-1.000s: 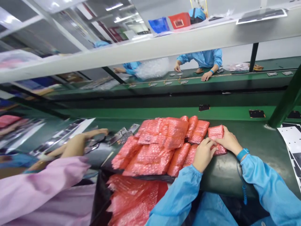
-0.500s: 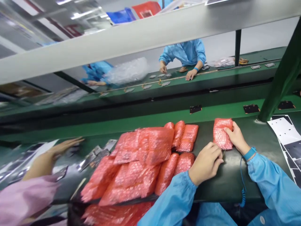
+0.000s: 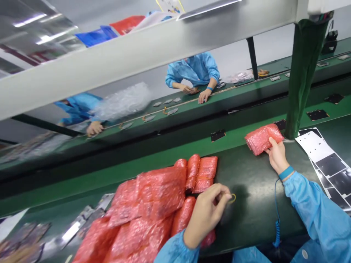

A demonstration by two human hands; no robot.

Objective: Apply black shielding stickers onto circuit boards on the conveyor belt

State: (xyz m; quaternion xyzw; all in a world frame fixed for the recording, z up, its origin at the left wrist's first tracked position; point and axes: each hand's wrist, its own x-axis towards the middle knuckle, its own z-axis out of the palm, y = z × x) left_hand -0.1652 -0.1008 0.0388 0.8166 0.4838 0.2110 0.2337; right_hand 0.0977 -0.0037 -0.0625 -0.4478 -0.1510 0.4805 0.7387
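The right hand [image 3: 277,156], partly closed, is clasping a red rectangular bubble-wrap packet [image 3: 260,138] under its thumb, while the left hand [image 3: 210,208], curled nearly closed, is pinching a thin yellow loop [image 3: 235,197] beside piled red bubble-wrap bundles [image 3: 161,191].

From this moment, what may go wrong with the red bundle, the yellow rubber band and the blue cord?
1. The right hand grips the red bubble-wrap bundle toward one end, so it might tip or slip.
2. The left hand pinches the thin yellow rubber band; it might drop.
3. The coiled blue cord hangs from the right wrist and could catch.
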